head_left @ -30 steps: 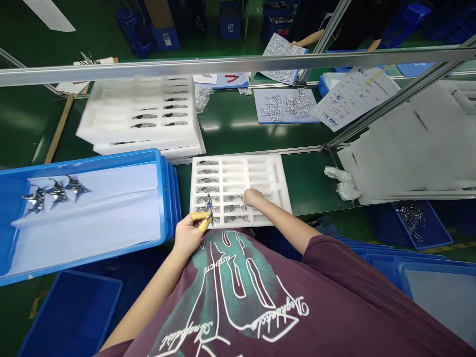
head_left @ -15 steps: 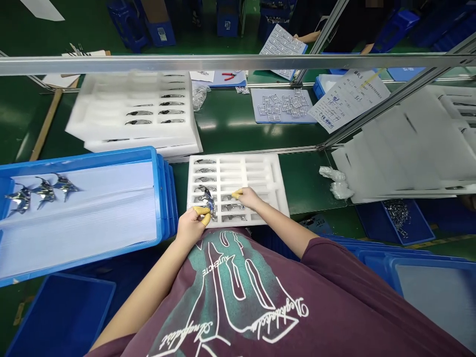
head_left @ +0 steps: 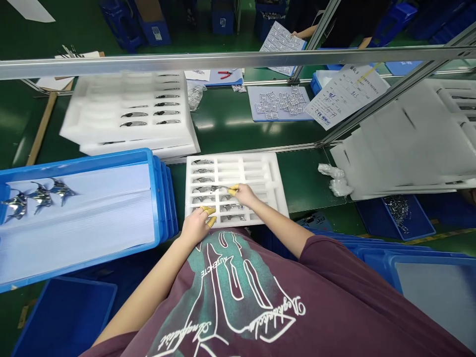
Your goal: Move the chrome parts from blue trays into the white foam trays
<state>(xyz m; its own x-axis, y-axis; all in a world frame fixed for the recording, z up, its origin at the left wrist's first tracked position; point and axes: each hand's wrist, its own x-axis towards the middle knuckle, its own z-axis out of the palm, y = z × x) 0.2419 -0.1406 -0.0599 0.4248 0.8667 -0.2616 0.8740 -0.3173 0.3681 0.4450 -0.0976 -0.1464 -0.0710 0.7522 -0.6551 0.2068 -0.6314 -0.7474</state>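
Blue bin left of white tray; metal rail beyond.

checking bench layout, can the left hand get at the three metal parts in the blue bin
Probably yes: the blue bin is open-topped and nothing covers the metal parts, though the left hand must clear the near wall and reach toward the far end.

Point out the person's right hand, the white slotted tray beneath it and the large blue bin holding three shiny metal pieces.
Right hand (head_left: 245,195): head view, back of the hand.
White slotted tray (head_left: 276,173): head view, bare right rim.
Blue bin (head_left: 154,198): head view, top of its right wall.
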